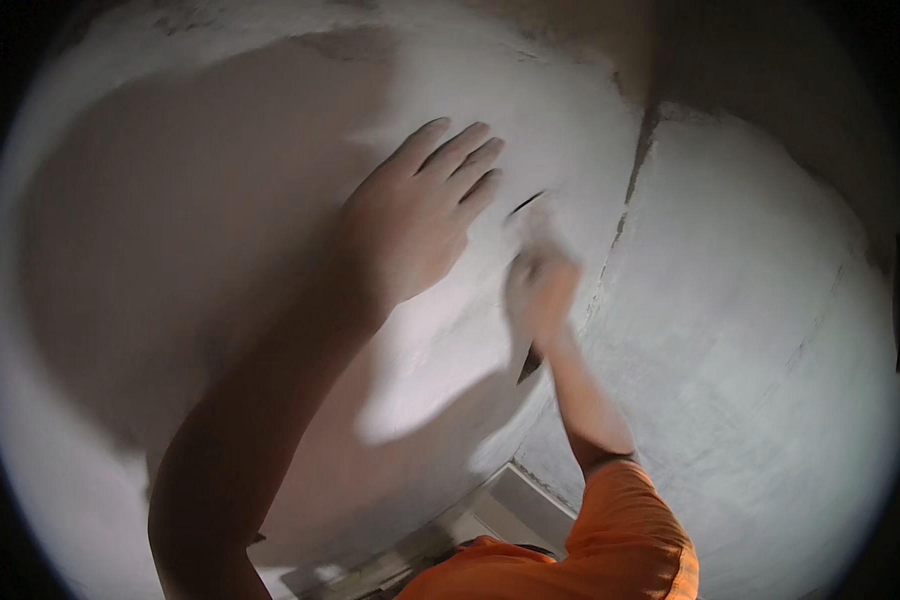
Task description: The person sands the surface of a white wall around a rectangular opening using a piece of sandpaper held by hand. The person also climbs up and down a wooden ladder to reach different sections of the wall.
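Observation:
My left hand (415, 210) is raised to the pale plastered wall (530, 110), its fingers stretched out and slightly spread. Nothing is held in it. To its right and a little lower, my right hand (543, 292) is closed round a scraper (536, 214), and both are smeared by motion. A thin dark line marks the tool's upper end at the wall, and a dark piece, probably the handle's end, shows below the fist. Whether the blade touches the plaster is too blurred to tell.
A cracked corner joint (630, 190) runs down between this wall and a second pale wall (730, 330) on the right. My shadow covers much of the left side. Below, a light frame-like panel (520, 500) stands beside my orange sleeve (630, 520).

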